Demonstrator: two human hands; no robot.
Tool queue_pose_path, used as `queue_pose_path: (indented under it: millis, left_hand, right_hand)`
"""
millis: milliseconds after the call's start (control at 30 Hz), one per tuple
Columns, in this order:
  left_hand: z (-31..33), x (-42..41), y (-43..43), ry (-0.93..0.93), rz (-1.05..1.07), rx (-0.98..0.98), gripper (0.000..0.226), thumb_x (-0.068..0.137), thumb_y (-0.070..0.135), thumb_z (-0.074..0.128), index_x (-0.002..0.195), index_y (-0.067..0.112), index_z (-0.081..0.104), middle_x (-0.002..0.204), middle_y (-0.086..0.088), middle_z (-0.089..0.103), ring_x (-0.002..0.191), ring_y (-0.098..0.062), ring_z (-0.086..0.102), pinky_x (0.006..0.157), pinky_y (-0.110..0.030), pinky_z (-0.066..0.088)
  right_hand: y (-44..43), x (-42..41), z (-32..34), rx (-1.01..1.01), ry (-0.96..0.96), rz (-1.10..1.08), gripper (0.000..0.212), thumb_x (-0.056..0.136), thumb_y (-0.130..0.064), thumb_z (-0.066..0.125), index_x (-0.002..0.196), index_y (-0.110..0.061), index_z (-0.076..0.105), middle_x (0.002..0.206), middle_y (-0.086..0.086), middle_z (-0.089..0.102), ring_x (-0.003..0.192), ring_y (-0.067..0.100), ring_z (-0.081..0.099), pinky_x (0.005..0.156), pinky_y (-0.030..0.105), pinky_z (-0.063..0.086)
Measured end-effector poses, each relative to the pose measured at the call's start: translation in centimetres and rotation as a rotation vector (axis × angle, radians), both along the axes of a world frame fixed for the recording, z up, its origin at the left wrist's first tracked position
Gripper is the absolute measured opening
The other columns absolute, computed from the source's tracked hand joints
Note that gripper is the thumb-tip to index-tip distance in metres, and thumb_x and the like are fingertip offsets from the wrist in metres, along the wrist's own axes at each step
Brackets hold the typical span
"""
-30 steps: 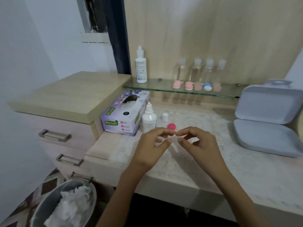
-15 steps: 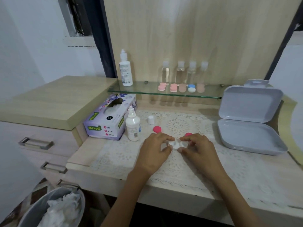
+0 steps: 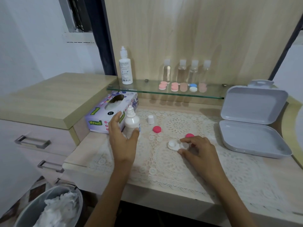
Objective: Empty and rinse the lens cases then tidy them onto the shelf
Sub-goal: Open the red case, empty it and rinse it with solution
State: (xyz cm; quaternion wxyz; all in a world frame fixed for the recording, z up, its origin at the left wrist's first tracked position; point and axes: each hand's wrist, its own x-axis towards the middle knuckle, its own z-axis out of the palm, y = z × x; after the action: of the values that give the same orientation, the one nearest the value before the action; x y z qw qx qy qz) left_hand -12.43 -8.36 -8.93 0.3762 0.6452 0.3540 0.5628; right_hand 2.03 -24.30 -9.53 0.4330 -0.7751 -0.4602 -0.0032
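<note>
Lower left of the frame, nearest in, sits one round grey bin (image 3: 26,215) stuffed with white tissue, tucked below the front edge of the pale wooden counter (image 3: 164,203). On the counter, one cream lace mat (image 3: 164,169) spreads almost to that edge, and open lace runs wide across the lower right.

Centre right, the right hand (image 3: 200,151) pinches the white twin-well lens case (image 3: 174,145) by its right well, thumb and forefinger closed on it, and the case lies flat on the lace. Centre left, the left hand (image 3: 123,140) is spread wide around one small white dropper bottle (image 3: 132,123), thumb at its lower front, fingers off to its left; whether it touches cannot be told.

Two round pink caps: one (image 3: 156,129) between the hands, one (image 3: 189,135) peeking just behind the right fingers. One small white cap (image 3: 150,119) stands beyond them. The purple tissue box (image 3: 105,115) sits behind the left hand; at right, one grey hinged plastic box (image 3: 252,136) lies open near the counter's side edge.

Farthest back, the glass shelf (image 3: 147,89) carries one tall white bottle (image 3: 125,69), four clear bottles (image 3: 166,70) and five lens cases (image 3: 162,86) along its front edge, four pinkish and one blue-and-white.
</note>
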Motion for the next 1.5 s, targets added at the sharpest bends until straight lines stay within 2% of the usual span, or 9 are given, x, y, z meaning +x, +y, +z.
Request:
queue_pose_path:
  millis: [67,200,367,533,733,933,1033,1167,1500]
  left_hand:
    - [0.2,0.1,0.2,0.022,-0.054,-0.023,0.07,0.078,-0.001,0.072,0.139,0.016,0.04,0.138,0.006,0.044,0.124,-0.003,0.042,0.1,-0.007,0.032]
    - [-0.3,0.1,0.7,0.13,-0.167,-0.122,0.068,0.079,0.009,0.073,0.138,0.023,0.041,0.135,0.007,0.052,0.122,-0.012,0.05,0.106,-0.034,0.041]
    - [-0.3,-0.3,1.0,0.17,-0.206,-0.136,0.043,0.082,0.017,0.072,0.118,0.026,0.05,0.115,0.009,0.061,0.11,-0.013,0.058,0.099,-0.037,0.046]
    - [0.6,-1.0,0.9,0.369,-0.383,0.106,0.045,0.081,0.023,0.073,0.121,0.024,0.053,0.115,0.01,0.059,0.105,-0.005,0.054,0.09,-0.022,0.042]
    - [2.0,-1.7,2.2,0.817,-0.496,0.401,0.057,0.079,0.045,0.068,0.129,0.024,0.05,0.114,0.009,0.053,0.104,-0.01,0.05,0.083,-0.025,0.036]
    - [3.1,-1.3,2.5,1.084,-0.546,0.483,0.06,0.083,0.037,0.069,0.136,0.026,0.044,0.116,0.008,0.049,0.105,-0.009,0.046,0.088,-0.027,0.037]
    - [3.3,-1.1,2.6,1.153,-0.551,0.52,0.061,0.082,0.038,0.069,0.137,0.027,0.044,0.118,0.007,0.049,0.108,-0.011,0.046,0.093,-0.031,0.039]
    - [3.8,-1.0,2.6,1.201,-0.536,0.563,0.061,0.082,0.038,0.069,0.137,0.029,0.044,0.12,0.008,0.048,0.112,-0.013,0.045,0.095,-0.035,0.041]
    - [5.5,-0.5,2.0,1.241,-0.507,0.696,0.055,0.079,0.036,0.072,0.13,0.026,0.053,0.119,0.006,0.053,0.106,-0.015,0.048,0.087,-0.031,0.04]
  right_hand:
    - [-0.1,0.0,-0.1,0.005,-0.002,0.002,0.023,0.079,-0.021,0.075,0.1,-0.028,0.069,0.09,-0.029,0.054,0.092,-0.002,0.046,0.072,0.007,0.031]
    - [0.0,0.0,-0.1,0.013,-0.007,0.003,0.023,0.079,-0.02,0.075,0.1,-0.026,0.069,0.09,-0.027,0.055,0.091,0.001,0.047,0.073,0.009,0.032]
    - [0.0,0.2,-0.4,0.01,-0.002,-0.003,0.027,0.078,-0.021,0.075,0.104,-0.024,0.069,0.092,-0.023,0.057,0.092,0.003,0.048,0.075,0.009,0.033]
    - [0.1,0.3,-0.4,0.012,0.016,-0.005,0.029,0.078,-0.022,0.076,0.107,-0.022,0.069,0.094,-0.02,0.058,0.092,0.004,0.047,0.076,0.012,0.035]
    - [0.2,0.3,-0.4,0.013,0.021,-0.006,0.028,0.078,-0.022,0.076,0.105,-0.024,0.069,0.091,-0.026,0.055,0.092,0.002,0.046,0.076,0.011,0.034]
    - [0.1,0.3,-0.4,0.013,0.03,-0.009,0.027,0.078,-0.022,0.075,0.105,-0.024,0.069,0.093,-0.021,0.057,0.093,0.006,0.047,0.076,0.013,0.035]
    - [0.1,0.2,-0.3,0.01,0.027,-0.008,0.028,0.078,-0.022,0.075,0.106,-0.023,0.069,0.093,-0.019,0.058,0.093,0.008,0.047,0.077,0.018,0.038]
    - [0.1,0.2,-0.3,0.002,0.005,-0.008,0.029,0.079,-0.023,0.075,0.107,-0.021,0.069,0.094,-0.016,0.059,0.093,0.008,0.047,0.076,0.016,0.036]
    - [0.2,0.2,-0.3,-0.003,0.002,-0.015,0.029,0.079,-0.023,0.076,0.107,-0.02,0.069,0.094,-0.015,0.059,0.092,0.008,0.047,0.075,0.011,0.034]
